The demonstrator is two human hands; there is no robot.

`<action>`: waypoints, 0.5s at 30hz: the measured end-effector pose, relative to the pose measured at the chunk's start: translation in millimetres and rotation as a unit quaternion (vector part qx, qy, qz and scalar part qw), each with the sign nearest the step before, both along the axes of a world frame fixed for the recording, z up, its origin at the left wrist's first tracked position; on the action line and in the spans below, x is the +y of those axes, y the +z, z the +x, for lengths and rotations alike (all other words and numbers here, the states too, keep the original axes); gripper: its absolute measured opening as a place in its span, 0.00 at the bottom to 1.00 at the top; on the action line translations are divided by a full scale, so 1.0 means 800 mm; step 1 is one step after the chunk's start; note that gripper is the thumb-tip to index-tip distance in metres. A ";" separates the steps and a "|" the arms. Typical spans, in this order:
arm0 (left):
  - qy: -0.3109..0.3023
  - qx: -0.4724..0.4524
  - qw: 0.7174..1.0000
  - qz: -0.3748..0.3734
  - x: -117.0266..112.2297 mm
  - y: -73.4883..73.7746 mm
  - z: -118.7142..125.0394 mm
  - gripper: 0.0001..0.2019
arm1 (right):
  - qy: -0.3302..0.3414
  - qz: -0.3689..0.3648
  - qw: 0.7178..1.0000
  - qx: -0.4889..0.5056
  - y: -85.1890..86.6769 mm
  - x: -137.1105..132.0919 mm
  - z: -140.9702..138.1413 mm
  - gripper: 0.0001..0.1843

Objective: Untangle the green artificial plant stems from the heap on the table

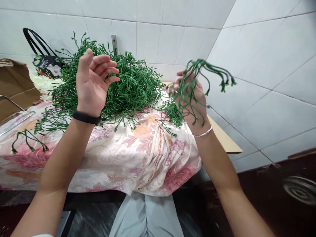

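Note:
My left hand (92,82) is raised over the table with its fingers apart and bent, holding nothing. A black band sits on that wrist. Behind it lies a big heap of green plastic stems (128,89) on a flowered cloth (138,154). My right hand (191,98) is lifted at the table's right end and is closed round a bunch of green stems (209,74), whose tips hang out to the right. A thin silver bangle is on the right wrist.
A loose green stem piece (27,138) lies at the cloth's left. A brown cardboard box (14,85) and a black chair back (37,42) stand at the far left. White tiled walls close the back and right. The bare table corner (227,141) juts right.

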State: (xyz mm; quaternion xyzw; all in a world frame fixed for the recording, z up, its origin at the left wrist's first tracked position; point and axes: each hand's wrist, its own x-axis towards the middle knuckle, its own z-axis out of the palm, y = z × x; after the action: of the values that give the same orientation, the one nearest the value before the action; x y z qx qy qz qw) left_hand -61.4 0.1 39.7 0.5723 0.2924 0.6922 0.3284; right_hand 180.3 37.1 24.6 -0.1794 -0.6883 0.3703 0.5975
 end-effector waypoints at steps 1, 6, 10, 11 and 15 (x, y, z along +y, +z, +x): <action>-0.019 -0.004 1.000 0.013 0.001 0.000 -0.002 0.17 | 0.035 -0.004 0.999 -0.024 -0.002 -0.002 -0.002 0.13; -0.134 0.101 0.985 -0.031 -0.006 -0.005 0.021 0.30 | 0.092 0.016 0.989 -0.113 -0.016 -0.019 -0.022 0.11; -0.140 0.233 0.960 -0.072 -0.013 -0.016 0.042 0.20 | 0.014 0.102 0.975 -0.195 -0.024 -0.020 -0.027 0.11; -0.138 0.255 0.954 -0.074 -0.014 -0.018 0.043 0.19 | -0.010 0.127 0.970 -0.208 -0.025 -0.019 -0.027 0.11; -0.131 0.303 0.940 -0.090 -0.011 -0.020 0.036 0.18 | -0.076 0.171 0.961 -0.205 -0.023 -0.018 -0.022 0.10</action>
State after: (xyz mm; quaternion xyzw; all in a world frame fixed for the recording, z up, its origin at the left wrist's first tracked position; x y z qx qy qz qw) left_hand -32.7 -8.4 23.5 0.7563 0.3617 0.4079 0.3617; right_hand 162.3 22.7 6.5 -0.1990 -0.8334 0.1558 0.4915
